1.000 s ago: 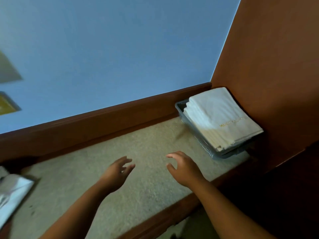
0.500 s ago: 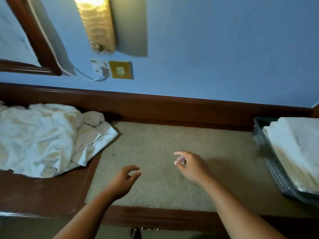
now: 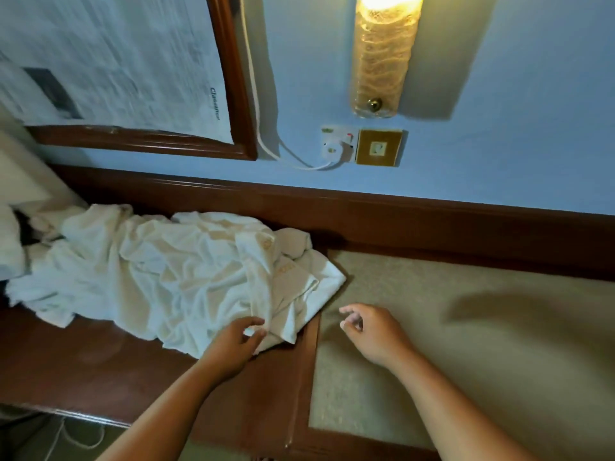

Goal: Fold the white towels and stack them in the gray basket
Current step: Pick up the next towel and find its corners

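left hand (image 3: 233,344) seemingly pinching rumpled towel (image 3: 166,277) edge, right hand (image 3: 372,331) loosely curled, empty

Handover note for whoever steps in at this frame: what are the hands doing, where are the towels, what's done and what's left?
Left hand: pinches the near edge of the crumpled white towels, which lie heaped on the wooden ledge.
Right hand: holds nothing, fingers loosely curled, above the beige mat.
Gray basket: out of view, so the stacked count cannot be told.
Done: nothing in this heap is folded.
Left: probably pull one towel onto the mat, fold it, put it in the basket, then repeat.
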Action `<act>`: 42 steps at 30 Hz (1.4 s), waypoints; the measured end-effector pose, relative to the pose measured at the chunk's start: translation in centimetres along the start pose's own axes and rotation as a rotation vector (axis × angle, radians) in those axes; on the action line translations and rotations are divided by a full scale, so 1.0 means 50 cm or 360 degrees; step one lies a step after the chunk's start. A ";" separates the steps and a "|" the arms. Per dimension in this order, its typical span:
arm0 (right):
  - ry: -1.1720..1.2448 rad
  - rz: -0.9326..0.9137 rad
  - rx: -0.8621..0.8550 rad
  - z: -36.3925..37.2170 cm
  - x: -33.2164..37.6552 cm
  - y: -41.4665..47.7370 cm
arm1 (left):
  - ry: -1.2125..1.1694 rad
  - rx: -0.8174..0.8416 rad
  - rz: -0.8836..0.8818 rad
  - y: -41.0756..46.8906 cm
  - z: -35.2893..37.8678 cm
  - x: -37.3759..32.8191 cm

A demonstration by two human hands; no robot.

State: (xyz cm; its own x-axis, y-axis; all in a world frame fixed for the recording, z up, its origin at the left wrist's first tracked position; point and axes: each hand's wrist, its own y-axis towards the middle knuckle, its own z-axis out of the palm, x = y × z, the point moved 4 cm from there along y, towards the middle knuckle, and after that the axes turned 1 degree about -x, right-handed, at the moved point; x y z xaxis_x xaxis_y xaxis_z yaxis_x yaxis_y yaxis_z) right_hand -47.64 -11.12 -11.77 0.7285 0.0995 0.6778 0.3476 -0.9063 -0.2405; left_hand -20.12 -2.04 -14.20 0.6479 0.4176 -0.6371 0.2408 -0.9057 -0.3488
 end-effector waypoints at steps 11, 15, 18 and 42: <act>0.0113 0.0490 0.0071 0.312 0.176 0.168 | 0.0017 -0.0007 0.0007 0.023 -0.218 0.182; -0.0010 0.0730 -0.0015 0.366 0.196 0.218 | -0.0052 0.0023 -0.0074 -0.022 -0.235 0.223; -0.0308 0.0617 -0.0127 0.367 0.205 0.244 | -0.0044 0.0042 -0.0071 -0.031 -0.263 0.237; -0.0491 -0.0906 -0.0591 0.021 0.225 -0.157 | 0.0901 -0.0108 0.0977 0.089 -0.149 -0.038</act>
State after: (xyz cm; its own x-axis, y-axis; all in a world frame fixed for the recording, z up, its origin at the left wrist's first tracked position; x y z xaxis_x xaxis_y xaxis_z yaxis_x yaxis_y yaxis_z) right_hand -41.53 -2.44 -3.00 0.6470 0.6560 0.3886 0.5379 -0.7539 0.3772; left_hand -14.87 -7.41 -9.44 0.9388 -0.2344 -0.2524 -0.2420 -0.9703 0.0011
